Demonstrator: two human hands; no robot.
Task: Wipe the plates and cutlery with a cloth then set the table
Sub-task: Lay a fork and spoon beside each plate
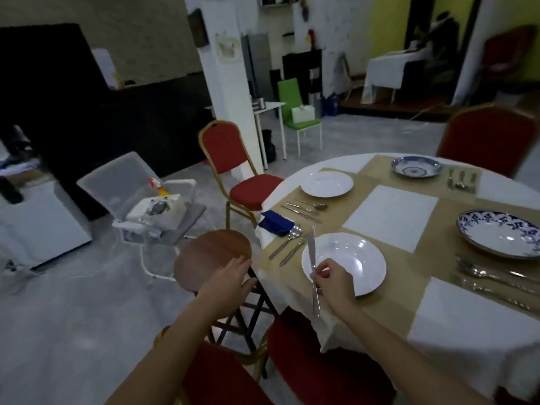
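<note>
Knife over the plate
Lower centre: the right hand is pinching the knife (blade pointing up-frame) above the white plate's left rim; the left hand, fingers straight, is lying flat over the wooden stool.

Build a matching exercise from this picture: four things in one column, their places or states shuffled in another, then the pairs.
1. silver table knife
2. folded dark blue cloth
3. round brown wooden stool
4. large blue-patterned white plate

A. off the table, below the left hand
B. near the picture's right edge, cutlery beside it
C. pinched in the right hand, over the plain white plate
D. beside a spoon at the table edge

Pairs: 1-C, 2-D, 3-A, 4-B
</note>
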